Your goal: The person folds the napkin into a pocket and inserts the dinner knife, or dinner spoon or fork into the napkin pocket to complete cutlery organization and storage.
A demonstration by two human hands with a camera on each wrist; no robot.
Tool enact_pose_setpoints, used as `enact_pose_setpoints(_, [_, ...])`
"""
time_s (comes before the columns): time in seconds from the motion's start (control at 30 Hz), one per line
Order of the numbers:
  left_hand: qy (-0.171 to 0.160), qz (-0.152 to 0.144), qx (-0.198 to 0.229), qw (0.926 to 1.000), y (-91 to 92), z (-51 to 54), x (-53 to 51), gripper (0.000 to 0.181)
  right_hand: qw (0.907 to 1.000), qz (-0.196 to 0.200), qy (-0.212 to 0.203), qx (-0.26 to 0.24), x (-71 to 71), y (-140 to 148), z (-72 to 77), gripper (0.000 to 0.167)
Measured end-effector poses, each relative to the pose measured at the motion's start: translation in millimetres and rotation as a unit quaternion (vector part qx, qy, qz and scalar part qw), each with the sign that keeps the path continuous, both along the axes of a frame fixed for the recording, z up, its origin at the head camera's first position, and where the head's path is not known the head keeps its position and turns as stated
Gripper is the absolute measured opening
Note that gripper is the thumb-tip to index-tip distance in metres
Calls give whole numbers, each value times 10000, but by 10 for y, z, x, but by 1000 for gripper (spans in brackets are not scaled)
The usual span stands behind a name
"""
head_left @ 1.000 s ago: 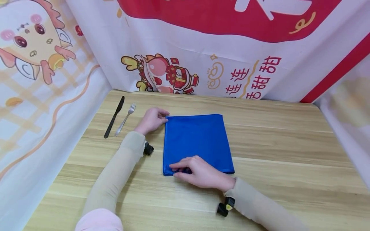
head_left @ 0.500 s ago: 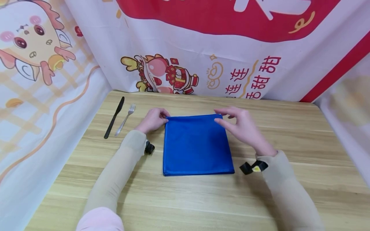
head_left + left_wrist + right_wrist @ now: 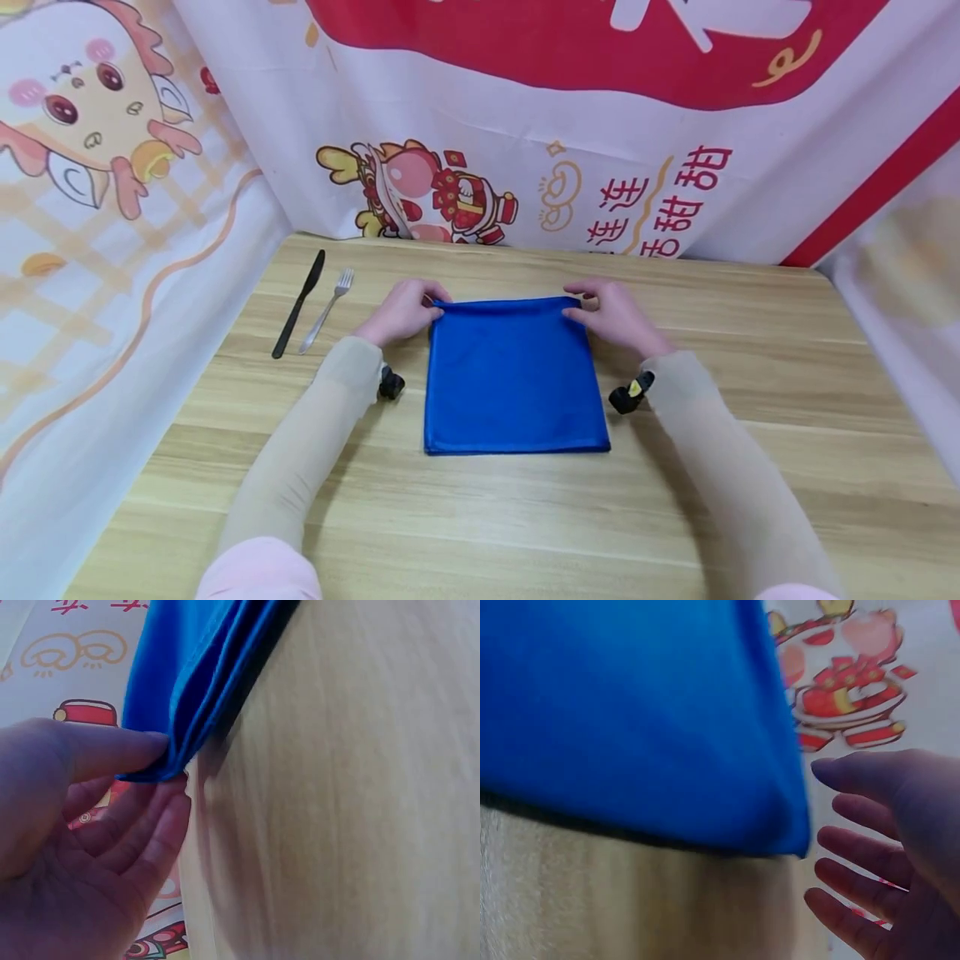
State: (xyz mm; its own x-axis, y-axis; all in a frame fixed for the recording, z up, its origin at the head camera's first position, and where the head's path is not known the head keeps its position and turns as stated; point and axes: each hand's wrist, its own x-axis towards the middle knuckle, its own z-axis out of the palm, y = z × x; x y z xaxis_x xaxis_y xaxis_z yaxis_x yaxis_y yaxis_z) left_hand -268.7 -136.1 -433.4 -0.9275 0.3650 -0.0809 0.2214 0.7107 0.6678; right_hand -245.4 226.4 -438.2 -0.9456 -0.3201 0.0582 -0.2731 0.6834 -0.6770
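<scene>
A blue cloth, folded into a near square of several layers, lies on the wooden table in the head view. Its far left corner is pinched by my left hand; in the left wrist view the thumb lies over the layered cloth, with fingers beneath. At the far right corner is my right hand, thumb and fingers parted around the edge. In the right wrist view the fingers of the right hand are spread just beside the cloth's corner, without gripping it.
A black knife and a silver fork lie side by side on the table, left of the cloth. Printed white fabric hangs along the table's back and sides.
My right hand has moved from the cloth's near left corner to its far right corner. The left hand stays at the far left corner, which is now slightly lifted.
</scene>
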Motion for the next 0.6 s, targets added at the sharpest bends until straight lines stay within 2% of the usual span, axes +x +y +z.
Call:
enact_pose_setpoints(0.2, [173,-66,146,9997,34,28,9,13,10000,14,2,-81,-85,25,-140,29])
enact_pose_setpoints(0.4, [109,-152,227,9996,69,92,36,19,9997,93,-214,12,-80,107,-120,29])
enact_pose_setpoints(0.6, [123,-209,319,9992,84,96,45,24,9989,156,-321,308,-51,216,-108,24])
